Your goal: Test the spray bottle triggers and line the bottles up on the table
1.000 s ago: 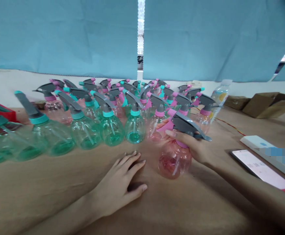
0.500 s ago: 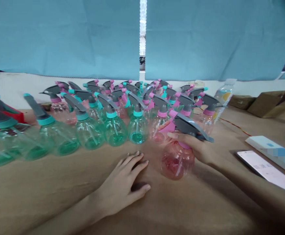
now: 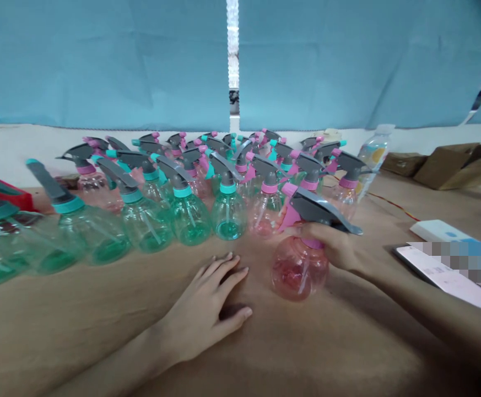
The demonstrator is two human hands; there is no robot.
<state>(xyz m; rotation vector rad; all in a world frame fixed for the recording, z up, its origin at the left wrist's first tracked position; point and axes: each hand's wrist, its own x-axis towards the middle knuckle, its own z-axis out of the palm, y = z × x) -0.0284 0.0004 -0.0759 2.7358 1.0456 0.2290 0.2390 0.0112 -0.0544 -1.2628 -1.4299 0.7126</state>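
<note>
Pink spray bottle: the round-bodied bottle point(image 3: 300, 270) is left of the phone point(image 3: 442, 278), upright with a slight lean; whether its base touches the desk point(image 3: 120, 331) I cannot tell.
Right hand: this hand point(image 3: 333, 242), left of the phone, has its fingers closed around the bottle's neck under the grey spray head, thumb across the near side, a fingertip showing by the pink trigger point(image 3: 290, 218).
Left hand: well left of the phone, this hand point(image 3: 196, 309) lies palm down on the desk, fingers loosely spread, thumb apart, holding nothing.
Weight: probably light, as the thin, see-through body looks empty apart from the dip tube.
Body: likely smooth, rather slippery plastic that may flex if squeezed hard; not brittle like glass, I would judge.
Spray head: the grey top point(image 3: 314, 209) looks stiff and makes the bottle top-heavy; its trigger should give under pressure, so it makes a poor handle.
Best hold: the neck at the pink collar point(image 3: 312, 243), where the narrowing should stop fingers from sliding.
Green spray bottles: a row point(image 3: 190, 226) stands farther back and left of the phone, with more bottles behind.
</note>
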